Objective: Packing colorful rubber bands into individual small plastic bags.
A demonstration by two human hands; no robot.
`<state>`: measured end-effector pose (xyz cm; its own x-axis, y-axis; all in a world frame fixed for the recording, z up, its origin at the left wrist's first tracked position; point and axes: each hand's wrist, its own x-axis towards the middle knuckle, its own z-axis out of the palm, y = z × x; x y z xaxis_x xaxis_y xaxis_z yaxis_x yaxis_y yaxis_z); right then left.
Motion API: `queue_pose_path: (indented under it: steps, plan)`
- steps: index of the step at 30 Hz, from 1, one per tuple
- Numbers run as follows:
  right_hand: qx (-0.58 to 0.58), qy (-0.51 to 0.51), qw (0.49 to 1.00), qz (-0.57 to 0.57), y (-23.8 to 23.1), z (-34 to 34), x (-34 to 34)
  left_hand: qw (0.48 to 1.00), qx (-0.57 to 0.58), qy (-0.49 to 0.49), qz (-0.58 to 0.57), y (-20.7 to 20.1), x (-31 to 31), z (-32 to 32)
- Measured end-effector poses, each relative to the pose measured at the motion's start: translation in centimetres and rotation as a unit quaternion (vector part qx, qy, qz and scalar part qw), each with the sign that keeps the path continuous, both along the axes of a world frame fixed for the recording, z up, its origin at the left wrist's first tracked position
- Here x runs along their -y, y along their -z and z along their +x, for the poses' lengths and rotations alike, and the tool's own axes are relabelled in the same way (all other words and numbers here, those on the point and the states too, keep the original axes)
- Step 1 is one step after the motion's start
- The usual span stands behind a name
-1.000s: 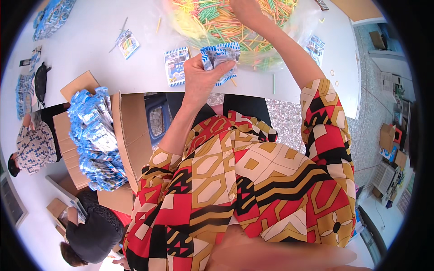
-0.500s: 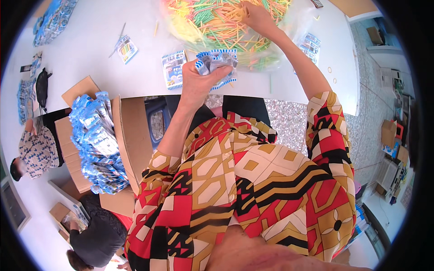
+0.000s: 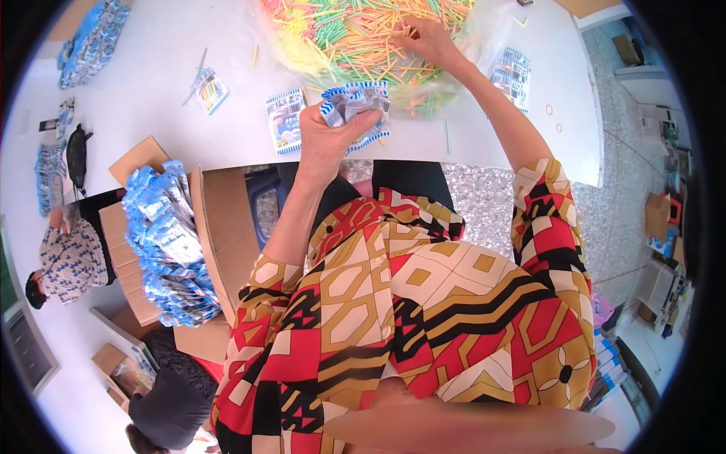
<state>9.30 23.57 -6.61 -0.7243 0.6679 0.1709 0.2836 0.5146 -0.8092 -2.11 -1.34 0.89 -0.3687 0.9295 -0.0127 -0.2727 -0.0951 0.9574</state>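
Observation:
My left hand (image 3: 327, 140) is closed around a bunch of blue-and-white plastic packets (image 3: 372, 100), held up over the table's near edge. Beyond it, a big heap of thin coloured sticks (image 3: 355, 41), in orange, pink, green and yellow, lies in a clear plastic bag (image 3: 291, 64). My right hand (image 3: 429, 41) reaches over the heap's right part, fingertips pinched on a few of the orange sticks; how many is hidden. A flat printed packet (image 3: 286, 125) lies just left of my left hand, and another packet (image 3: 512, 76) lies right of the bag.
An open cardboard box (image 3: 214, 227) full of blue-and-white packets (image 3: 168, 234) stands left of me. A small packet (image 3: 210, 91), more packets (image 3: 92, 41) and a black pouch (image 3: 77, 155) lie on the white table (image 3: 204, 144). Two people (image 3: 72, 253) are at the left.
My right hand has come slightly nearer and left over the heap, with its fingers lower among the sticks. My left hand keeps its hold on the packets; the whole view has shifted a little.

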Motion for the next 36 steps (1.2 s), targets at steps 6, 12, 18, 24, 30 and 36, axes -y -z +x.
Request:
queue_pose_path:
  steps: [6, 12, 18, 24, 30, 36]
  plan:
    - [0.013, 0.012, 1.000, 0.026, -0.9, -0.6, 0.9, 1.000, -0.010, -0.010, 0.001, -0.2, 0.2, 0.0]
    - [0.004, 0.026, 0.998, 0.061, -1.6, 0.3, 1.4, 0.999, -0.043, -0.004, 0.013, 0.1, -0.1, 0.1]
    - [-0.091, 0.027, 0.989, -0.111, -10.7, 1.5, 5.9, 0.998, -0.053, -0.017, 0.009, 0.3, -0.3, 0.1]
    - [-0.143, -0.103, 0.969, -0.175, -13.8, 2.8, 10.4, 0.998, -0.064, -0.027, 0.000, 1.0, -0.9, 0.3]
    - [-0.062, -0.097, 0.983, -0.143, -13.3, 3.9, 11.2, 0.989, -0.124, -0.077, -0.001, 0.8, -1.1, 0.4]
    - [0.026, -0.056, 0.993, -0.103, -12.4, 3.9, 11.9, 0.975, -0.195, -0.107, -0.018, 1.0, -1.5, 0.7]
